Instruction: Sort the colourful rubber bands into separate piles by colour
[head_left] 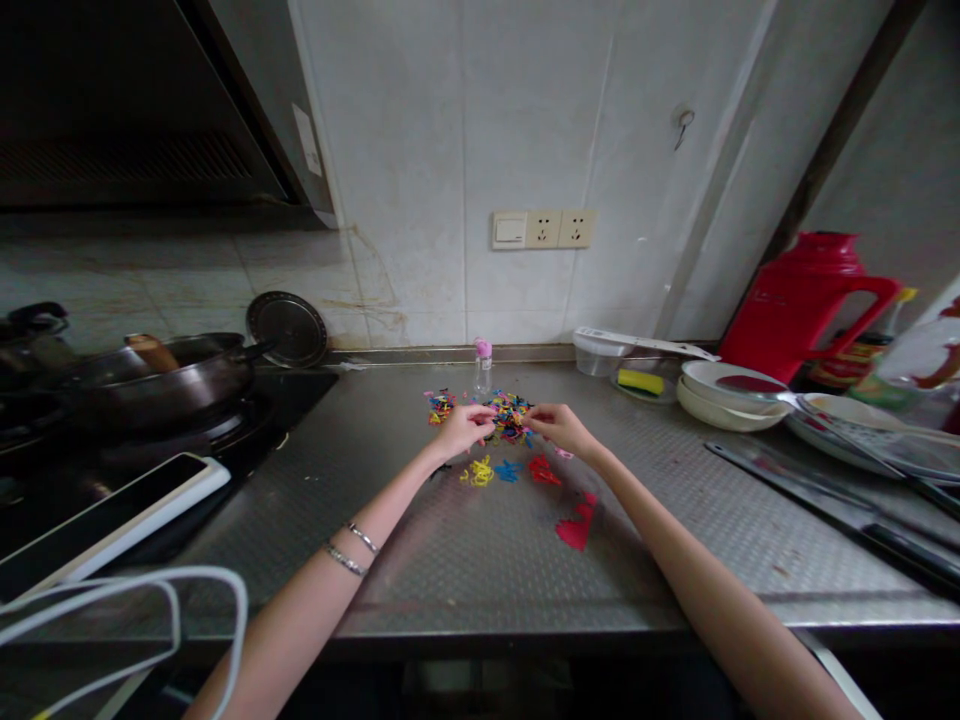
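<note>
A heap of small multicoloured rubber bands [511,408] lies on the metal counter [465,580]. At its left edge is my left hand [459,432], fingers pinched together at the bands. From the right, my right hand [564,428] reaches to the same heap with thumb and fingertips closed. Whatever either pinch holds is too small to make out. Nearer to me lie a yellow pile [478,472], a blue pile [508,471] and a red pile [543,470] of bands. A smaller mixed cluster [440,406] is left of the heap.
Behind the heap stands a clear bottle with a pink cap [482,372]. A torn red piece [576,525] lies in front. Bowls [731,405], a yellow sponge [640,383] and a red thermos [796,310] are right; a stove pan [172,385] and white cable [238,600] left.
</note>
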